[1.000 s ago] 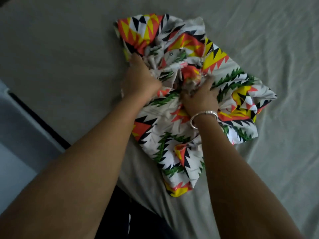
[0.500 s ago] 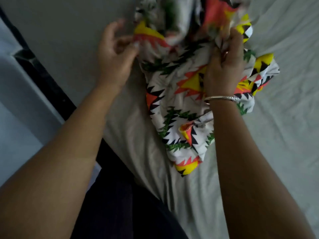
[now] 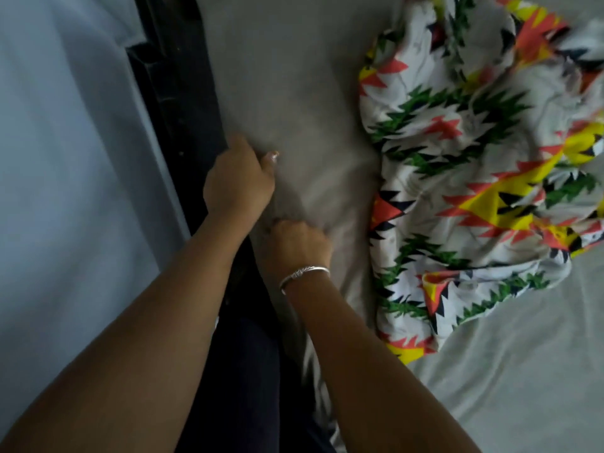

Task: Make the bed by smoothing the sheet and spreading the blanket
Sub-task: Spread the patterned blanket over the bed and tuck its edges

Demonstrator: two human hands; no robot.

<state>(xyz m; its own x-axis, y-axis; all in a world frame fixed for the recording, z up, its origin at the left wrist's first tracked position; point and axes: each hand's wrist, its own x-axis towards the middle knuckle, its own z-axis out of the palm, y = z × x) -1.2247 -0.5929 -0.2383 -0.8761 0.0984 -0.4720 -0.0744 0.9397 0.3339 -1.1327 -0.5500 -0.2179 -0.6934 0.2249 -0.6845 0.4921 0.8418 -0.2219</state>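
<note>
At the far left lies a pale, smooth floor (image 3: 65,158), and beside it a dark, hard-looking bed frame (image 3: 176,76) runs down along the side of the mattress. The left hand (image 3: 238,179) sits right at that edge: its fingers are curled down over the side of the grey sheet (image 3: 287,76) while the thumb, with a pale painted nail, lies on top, so it grips the sheet's border. Below it, dark clothing (image 3: 248,371) on the person's leg fills the gap between the two forearms.

Just to the right and nearer the camera, the right hand (image 3: 299,240) is bunched with its fingers curled into a raised fold of the sheet, holding it; motion blur hides the fingertips. A thin silver bracelet (image 3: 304,273) circles that wrist. The sheet is a soft, matte cloth, with shallow creases fanning out from both hands.

The blanket (image 3: 474,158) lies further right, apart from both hands, with bare sheet between. It rests on the bed as a crumpled, lumpy heap, thin white fabric printed with jagged triangles in red-orange, yellow, black and green, its edges folded over.
</note>
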